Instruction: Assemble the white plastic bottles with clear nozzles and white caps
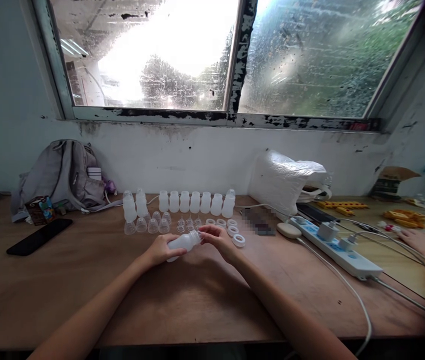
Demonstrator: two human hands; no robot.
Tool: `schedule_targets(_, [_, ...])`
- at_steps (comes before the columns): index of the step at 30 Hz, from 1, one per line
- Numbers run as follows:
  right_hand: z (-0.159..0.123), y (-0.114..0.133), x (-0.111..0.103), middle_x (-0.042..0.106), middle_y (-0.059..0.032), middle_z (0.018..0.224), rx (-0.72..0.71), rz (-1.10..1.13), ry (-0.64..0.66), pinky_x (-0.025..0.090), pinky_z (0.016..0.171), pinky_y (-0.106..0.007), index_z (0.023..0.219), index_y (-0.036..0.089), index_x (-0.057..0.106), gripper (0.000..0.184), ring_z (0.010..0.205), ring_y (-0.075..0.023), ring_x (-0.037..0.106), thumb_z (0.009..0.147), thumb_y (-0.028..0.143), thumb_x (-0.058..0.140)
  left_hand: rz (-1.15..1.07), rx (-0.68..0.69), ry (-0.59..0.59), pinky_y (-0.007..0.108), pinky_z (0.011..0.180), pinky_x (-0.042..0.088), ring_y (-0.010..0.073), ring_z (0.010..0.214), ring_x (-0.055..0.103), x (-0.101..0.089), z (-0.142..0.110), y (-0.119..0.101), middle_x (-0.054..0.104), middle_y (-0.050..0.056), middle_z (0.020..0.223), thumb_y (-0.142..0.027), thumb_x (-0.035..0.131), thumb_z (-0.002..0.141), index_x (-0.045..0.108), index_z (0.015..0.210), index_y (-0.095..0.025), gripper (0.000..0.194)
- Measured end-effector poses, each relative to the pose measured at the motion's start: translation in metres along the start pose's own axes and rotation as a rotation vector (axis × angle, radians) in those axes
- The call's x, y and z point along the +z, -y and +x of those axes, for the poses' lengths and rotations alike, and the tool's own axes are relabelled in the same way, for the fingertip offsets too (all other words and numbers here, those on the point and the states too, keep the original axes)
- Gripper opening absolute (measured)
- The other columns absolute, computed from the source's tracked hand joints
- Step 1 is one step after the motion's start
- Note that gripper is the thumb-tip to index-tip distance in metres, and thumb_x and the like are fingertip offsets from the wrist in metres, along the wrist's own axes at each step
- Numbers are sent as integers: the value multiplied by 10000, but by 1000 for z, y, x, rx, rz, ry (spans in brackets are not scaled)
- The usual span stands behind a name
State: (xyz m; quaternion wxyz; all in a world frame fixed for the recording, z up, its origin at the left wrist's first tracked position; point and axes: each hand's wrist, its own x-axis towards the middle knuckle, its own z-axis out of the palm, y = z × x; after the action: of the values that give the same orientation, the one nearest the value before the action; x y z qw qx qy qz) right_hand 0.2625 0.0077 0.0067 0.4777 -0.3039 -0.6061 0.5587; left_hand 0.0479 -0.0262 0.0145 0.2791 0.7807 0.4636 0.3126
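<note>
My left hand (159, 250) is wrapped round a frosted white baby bottle (181, 244), tilted with its neck up to the right. At the bottle's mouth, the fingers of my right hand (216, 236) are pinched together; what they hold there is small and partly hidden. Beyond my hands stands a row of white bottles (184, 202), some topped with clear caps. In front of that row sit several clear dome caps (153, 226), small clear teats (181, 226) and white collar rings (238, 240).
A black phone (40, 237), small box (40, 210) and grey backpack (62, 175) lie left. On the right are a power strip (336, 250) with cables, a white puck-shaped device (288, 230), a white bag (280, 180) and yellow parts (403, 218). Another person's hand (418, 242) rests far right.
</note>
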Motion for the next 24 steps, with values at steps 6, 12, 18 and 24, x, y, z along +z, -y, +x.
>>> schedule_targets(6, [1, 2, 1, 587, -17, 681, 9, -89, 11, 455, 546, -242, 801, 150, 597, 262, 589, -113, 536, 648, 362, 625, 89, 36, 8, 223, 680, 402, 163, 773, 551, -1, 1, 4, 611, 24, 887, -501, 570, 641, 602, 1003, -200, 472])
schedule_targets(12, [1, 0, 3, 508, 22, 493, 52, -229, -4, 354, 363, -192, 622, 146, 512, 339, 393, -74, 453, 650, 477, 581, 171, 76, 21, 239, 703, 401, 167, 785, 539, -4, -1, 4, 586, 23, 859, -502, 575, 633, 590, 1032, -225, 487])
schedule_targets(18, [2, -6, 0, 381, 51, 372, 20, -514, 3, 212, 329, -194, 503, 161, 463, 440, 312, -53, 325, 729, 538, 447, 243, 108, 34, 247, 698, 410, 161, 761, 537, -4, -4, 2, 545, 16, 856, -529, 570, 617, 566, 1068, -260, 525])
schedule_targets(24, [2, -5, -2, 411, 31, 430, -51, -655, 48, 253, 368, -187, 529, 146, 500, 447, 371, -53, 340, 767, 511, 401, 277, 109, 23, 241, 688, 412, 158, 756, 538, -5, -3, 6, 536, 13, 867, -535, 565, 618, 555, 1082, -269, 535])
